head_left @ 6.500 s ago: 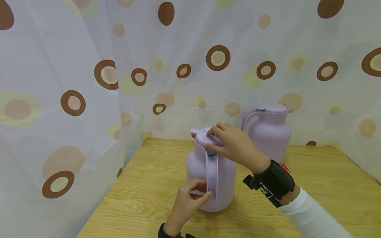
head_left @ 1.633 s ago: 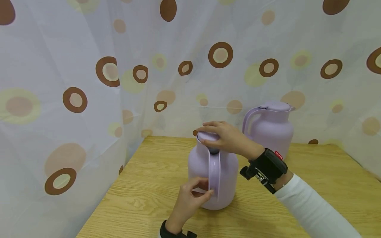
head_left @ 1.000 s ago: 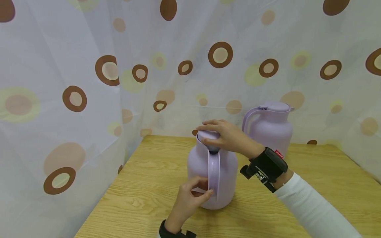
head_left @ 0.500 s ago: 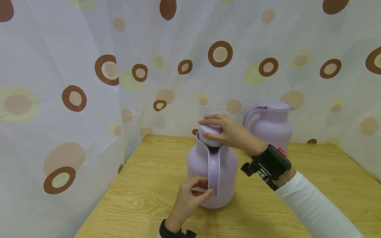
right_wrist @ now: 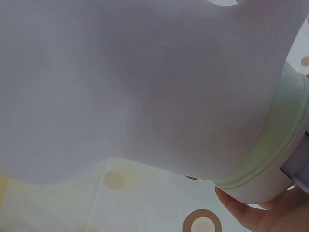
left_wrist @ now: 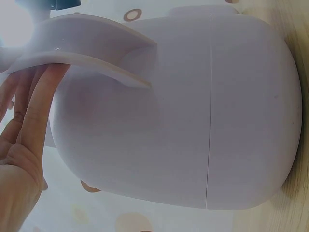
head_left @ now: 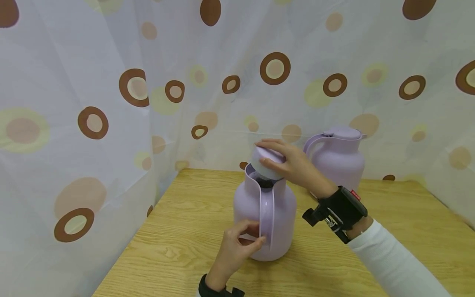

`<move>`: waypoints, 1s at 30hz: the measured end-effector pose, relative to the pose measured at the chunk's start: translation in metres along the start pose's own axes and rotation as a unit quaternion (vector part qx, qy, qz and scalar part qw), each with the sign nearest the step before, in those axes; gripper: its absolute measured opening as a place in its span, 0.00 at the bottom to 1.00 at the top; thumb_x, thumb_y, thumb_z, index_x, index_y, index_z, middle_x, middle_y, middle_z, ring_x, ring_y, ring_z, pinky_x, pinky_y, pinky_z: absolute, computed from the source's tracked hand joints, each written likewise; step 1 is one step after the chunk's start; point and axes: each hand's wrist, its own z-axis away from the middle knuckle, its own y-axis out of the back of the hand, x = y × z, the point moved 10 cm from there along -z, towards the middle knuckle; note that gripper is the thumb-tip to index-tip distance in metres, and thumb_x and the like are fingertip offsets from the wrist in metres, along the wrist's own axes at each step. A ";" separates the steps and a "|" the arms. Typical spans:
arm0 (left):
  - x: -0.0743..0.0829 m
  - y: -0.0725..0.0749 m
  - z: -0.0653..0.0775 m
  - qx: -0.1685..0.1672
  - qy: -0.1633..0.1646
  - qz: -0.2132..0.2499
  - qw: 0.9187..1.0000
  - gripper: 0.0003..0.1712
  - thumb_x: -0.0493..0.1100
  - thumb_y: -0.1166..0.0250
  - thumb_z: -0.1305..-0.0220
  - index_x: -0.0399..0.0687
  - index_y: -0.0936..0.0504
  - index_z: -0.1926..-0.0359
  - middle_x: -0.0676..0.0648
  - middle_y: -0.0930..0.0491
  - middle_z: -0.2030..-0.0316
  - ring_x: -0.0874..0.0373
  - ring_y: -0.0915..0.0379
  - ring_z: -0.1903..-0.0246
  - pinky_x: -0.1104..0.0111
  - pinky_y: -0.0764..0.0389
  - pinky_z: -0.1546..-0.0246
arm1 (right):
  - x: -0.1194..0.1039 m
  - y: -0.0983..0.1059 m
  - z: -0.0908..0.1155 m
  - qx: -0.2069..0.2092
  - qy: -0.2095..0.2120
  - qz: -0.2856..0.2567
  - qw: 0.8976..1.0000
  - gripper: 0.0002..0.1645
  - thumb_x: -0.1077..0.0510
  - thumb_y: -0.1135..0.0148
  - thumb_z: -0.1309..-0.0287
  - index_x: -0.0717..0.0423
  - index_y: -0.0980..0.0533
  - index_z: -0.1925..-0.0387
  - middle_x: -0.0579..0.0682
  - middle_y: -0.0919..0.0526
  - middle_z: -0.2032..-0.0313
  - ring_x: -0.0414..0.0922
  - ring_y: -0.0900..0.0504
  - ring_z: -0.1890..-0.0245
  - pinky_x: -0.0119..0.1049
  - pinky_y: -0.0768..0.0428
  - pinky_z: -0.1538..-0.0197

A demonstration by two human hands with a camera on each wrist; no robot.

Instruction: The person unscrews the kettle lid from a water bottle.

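Note:
A lilac thermal jug [head_left: 285, 218] stands upright on the table with its handle [head_left: 266, 218] facing me. My left hand [head_left: 233, 251] holds that handle between thumb and fingers; in the left wrist view its fingers [left_wrist: 41, 104] reach in behind the handle. Above the jug's mouth, my right hand [head_left: 295, 164] grips the round lid [head_left: 263, 164], tilted and partly clear of the neck. The dark opening shows beneath it. In the right wrist view the jug body covers most of the picture, and the lid's pale lower part [right_wrist: 282, 125] shows at the right.
A second lilac jug [head_left: 339, 165], its lid on, stands behind to the right, partly hidden by my right arm. The wooden table [head_left: 178, 231] meets a dotted curtain [head_left: 222, 49] at the back and left. Black cameras are strapped to both wrists.
My right hand has turned from resting on the seated lid to gripping it, and has lifted it up and slightly right out of the neck. My left hand stays on the handle.

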 end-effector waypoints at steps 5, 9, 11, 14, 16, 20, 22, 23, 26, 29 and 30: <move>-0.019 -0.002 0.003 -0.003 0.003 -0.002 1.000 0.11 0.35 0.39 0.53 0.41 0.27 0.65 0.48 0.26 0.72 0.61 0.28 0.72 0.72 0.24 0.80 | 0.009 0.006 0.006 0.035 -0.027 -0.057 0.997 0.23 0.47 0.46 0.52 0.40 0.34 0.50 0.39 0.34 0.50 0.40 0.34 0.54 0.38 0.32 0.59; -0.028 -0.004 0.006 -0.004 0.008 0.002 1.000 0.12 0.35 0.39 0.53 0.41 0.27 0.65 0.48 0.26 0.72 0.60 0.28 0.72 0.72 0.24 0.80 | 0.018 0.007 0.012 0.051 -0.066 -0.106 0.991 0.23 0.49 0.47 0.50 0.38 0.35 0.49 0.41 0.35 0.50 0.42 0.33 0.58 0.38 0.30 0.63; -0.029 -0.004 0.006 -0.003 0.012 0.003 1.000 0.12 0.36 0.39 0.53 0.42 0.27 0.64 0.48 0.26 0.71 0.60 0.28 0.72 0.72 0.24 0.79 | 0.019 0.009 0.015 0.062 -0.083 -0.129 0.986 0.23 0.50 0.48 0.49 0.39 0.36 0.48 0.44 0.35 0.49 0.44 0.33 0.59 0.39 0.29 0.64; -0.029 -0.003 0.006 -0.001 0.018 0.004 1.000 0.12 0.37 0.39 0.53 0.42 0.27 0.64 0.48 0.26 0.71 0.60 0.28 0.71 0.72 0.24 0.79 | 0.012 0.014 0.018 0.084 -0.088 -0.172 0.978 0.23 0.54 0.50 0.47 0.45 0.36 0.47 0.48 0.35 0.49 0.46 0.33 0.58 0.40 0.29 0.64; -0.027 -0.003 0.005 -0.002 0.016 -0.001 1.000 0.12 0.37 0.39 0.52 0.42 0.27 0.63 0.48 0.26 0.71 0.60 0.28 0.71 0.72 0.24 0.79 | 0.006 0.019 0.020 0.102 -0.080 -0.192 0.973 0.23 0.56 0.51 0.46 0.50 0.37 0.47 0.51 0.35 0.49 0.46 0.33 0.57 0.39 0.28 0.63; -0.027 -0.003 0.005 -0.001 0.012 -0.004 1.000 0.12 0.37 0.39 0.52 0.42 0.27 0.64 0.48 0.26 0.71 0.61 0.28 0.71 0.73 0.24 0.79 | 0.007 0.023 0.023 0.128 -0.082 -0.236 0.960 0.23 0.59 0.53 0.45 0.55 0.38 0.46 0.56 0.33 0.52 0.46 0.30 0.59 0.32 0.27 0.64; -0.028 -0.002 0.005 0.000 0.015 -0.004 1.000 0.12 0.37 0.39 0.52 0.42 0.27 0.64 0.49 0.26 0.71 0.61 0.28 0.71 0.72 0.24 0.79 | 0.014 0.023 0.026 0.144 -0.090 -0.258 0.951 0.23 0.58 0.54 0.45 0.54 0.38 0.46 0.57 0.31 0.53 0.45 0.29 0.62 0.30 0.27 0.65; -0.029 -0.002 0.005 0.000 0.016 -0.005 1.000 0.12 0.37 0.39 0.52 0.42 0.27 0.64 0.49 0.26 0.71 0.61 0.28 0.71 0.72 0.24 0.79 | 0.020 0.022 0.027 0.151 -0.094 -0.266 0.947 0.22 0.56 0.54 0.45 0.52 0.38 0.46 0.57 0.31 0.54 0.45 0.29 0.63 0.30 0.26 0.66; -0.030 -0.002 0.004 0.000 0.016 -0.004 1.000 0.12 0.37 0.39 0.52 0.42 0.27 0.64 0.49 0.26 0.71 0.61 0.28 0.71 0.72 0.24 0.79 | 0.034 0.022 0.030 0.177 -0.102 -0.287 0.936 0.22 0.54 0.55 0.44 0.49 0.38 0.46 0.53 0.31 0.54 0.45 0.29 0.66 0.30 0.26 0.69; -0.030 -0.002 0.004 -0.001 0.010 -0.004 1.000 0.12 0.36 0.39 0.53 0.42 0.27 0.64 0.49 0.26 0.71 0.61 0.28 0.72 0.72 0.24 0.79 | 0.044 0.022 0.033 0.205 -0.097 -0.316 0.921 0.22 0.55 0.55 0.44 0.49 0.38 0.46 0.51 0.33 0.53 0.45 0.31 0.67 0.30 0.27 0.71; -0.029 -0.003 0.004 -0.002 0.007 -0.003 1.000 0.12 0.36 0.39 0.53 0.41 0.27 0.64 0.48 0.26 0.71 0.61 0.28 0.72 0.72 0.24 0.79 | 0.045 0.023 0.034 0.213 -0.093 -0.326 0.916 0.22 0.55 0.56 0.43 0.50 0.38 0.46 0.51 0.34 0.52 0.44 0.31 0.67 0.29 0.27 0.71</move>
